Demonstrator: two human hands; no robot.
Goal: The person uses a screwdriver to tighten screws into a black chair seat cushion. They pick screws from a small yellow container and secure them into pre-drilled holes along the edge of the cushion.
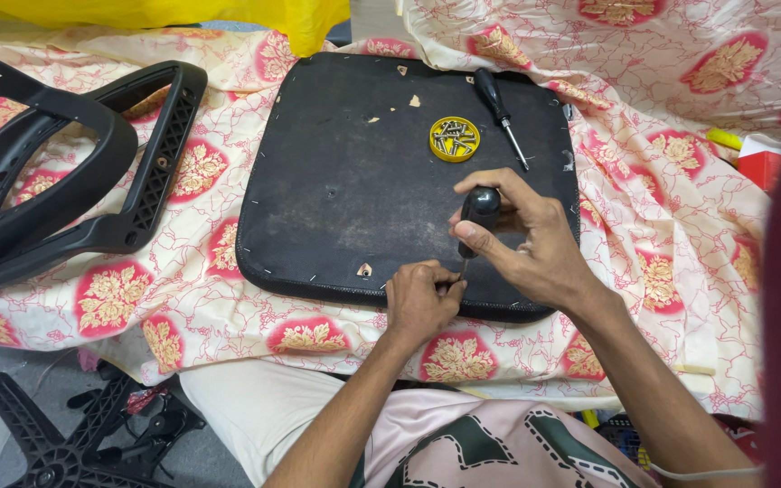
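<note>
My right hand (pixel 522 239) is wrapped tight around a black screwdriver (pixel 478 217), standing up at the near edge of the black seat pad (pixel 363 181). My left hand (pixel 419 300) pinches its tip.

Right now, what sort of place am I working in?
Probably a home or small workshop used for chair repair. A black seat base lies upside down on a floral cloth, the right hand drives a screwdriver into it, and a chair's wheeled base sits on the floor.
</note>
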